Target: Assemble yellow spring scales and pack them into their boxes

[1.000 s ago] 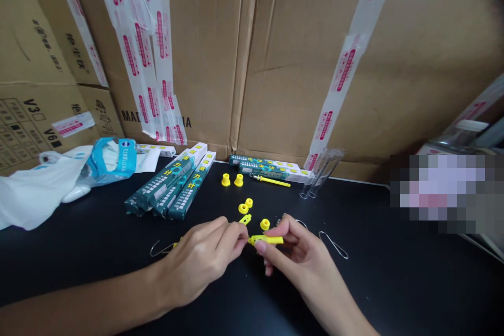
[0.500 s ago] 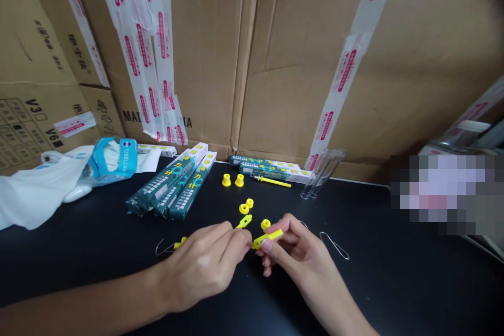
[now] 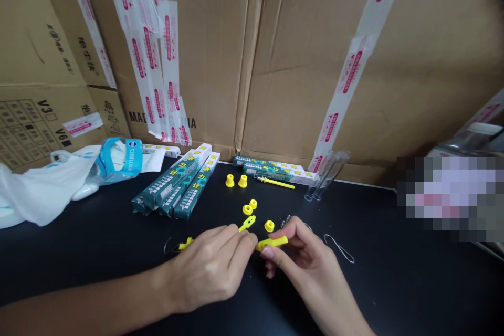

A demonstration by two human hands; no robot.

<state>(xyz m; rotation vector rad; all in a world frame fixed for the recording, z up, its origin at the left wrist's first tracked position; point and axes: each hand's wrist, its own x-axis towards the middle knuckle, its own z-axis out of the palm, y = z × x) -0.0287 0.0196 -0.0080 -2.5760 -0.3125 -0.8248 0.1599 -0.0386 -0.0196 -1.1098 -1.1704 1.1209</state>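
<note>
Between thumb and fingers, my right hand (image 3: 301,257) pinches a yellow plastic piece (image 3: 277,242) at its side. My left hand (image 3: 216,260) is closed against the inner end of that piece; its fingertips are hidden, so what it grips is unclear. A flat yellow piece with a slot (image 3: 248,222) shows just beyond my left fingers. Left of that hand lie another yellow part (image 3: 186,243) and a thin wire hook. Close beyond my hands are a yellow ring (image 3: 269,226) and two small yellow caps (image 3: 247,210). A bent wire loop (image 3: 340,249) lies right of my right hand.
Green and white boxes (image 3: 189,189) lie at the back left, more (image 3: 275,169) at the back centre. Near them are two yellow caps (image 3: 230,181), a yellow rod (image 3: 277,184) and clear tubes (image 3: 326,178). White and blue packaging (image 3: 118,160) sits left. Cardboard (image 3: 205,63) walls the back.
The view has shifted slightly, moving the scene a little to the right. The yellow piece in my right hand lies a bit flatter, and my two hands remain close together.
</note>
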